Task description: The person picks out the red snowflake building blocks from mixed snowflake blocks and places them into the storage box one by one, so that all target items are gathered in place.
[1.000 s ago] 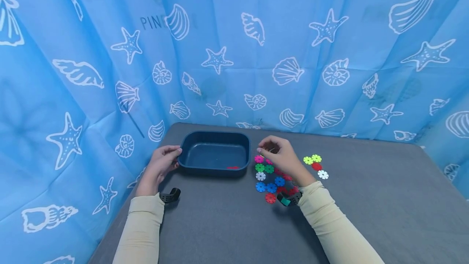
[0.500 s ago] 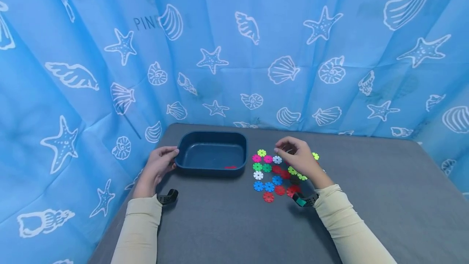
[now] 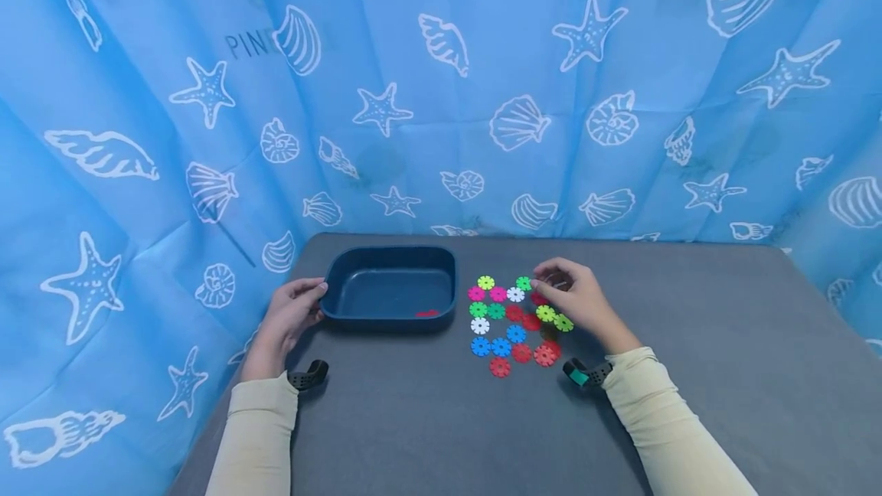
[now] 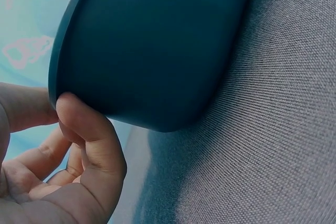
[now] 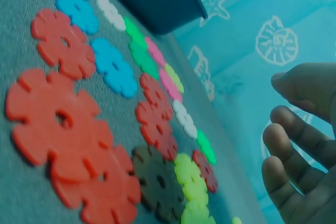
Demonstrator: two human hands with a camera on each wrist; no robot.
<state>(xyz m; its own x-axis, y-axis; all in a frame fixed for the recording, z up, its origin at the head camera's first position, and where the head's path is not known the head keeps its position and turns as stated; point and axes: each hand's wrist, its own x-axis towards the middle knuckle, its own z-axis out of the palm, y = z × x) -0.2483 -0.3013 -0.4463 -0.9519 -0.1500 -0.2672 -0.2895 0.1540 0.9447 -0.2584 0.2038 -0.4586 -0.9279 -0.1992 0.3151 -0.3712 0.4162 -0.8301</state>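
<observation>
My left hand (image 3: 289, 316) pinches the left rim of a dark blue rectangular basin (image 3: 389, 252) between thumb and fingers; the left wrist view shows the fingertips at its edge. My right hand (image 3: 579, 297) hovers at the right of a spread of flower-shaped notched plastic discs. In the right wrist view its fingers are loosely bent, thumb apart, with nothing seen between them. Nearest to it lie a green disc (image 3: 524, 283), a white disc (image 3: 515, 294) and yellow-green discs (image 3: 546, 314). A dark disc (image 5: 160, 182) lies beside overlapping red discs (image 5: 58, 119).
A thin red piece (image 3: 427, 313) shows inside the basin by its front wall. Blue discs (image 3: 501, 347) and pink discs (image 3: 498, 294) lie between basin and right hand. Grey cloth (image 3: 427, 419) covers the table, and a blue shell-printed curtain (image 3: 413, 136) hangs behind.
My right hand has moved right, away from the basin, uncovering white, green, red and yellow-green discs and covering the far-right discs. My left hand keeps its hold. The head view has shifted slightly.
</observation>
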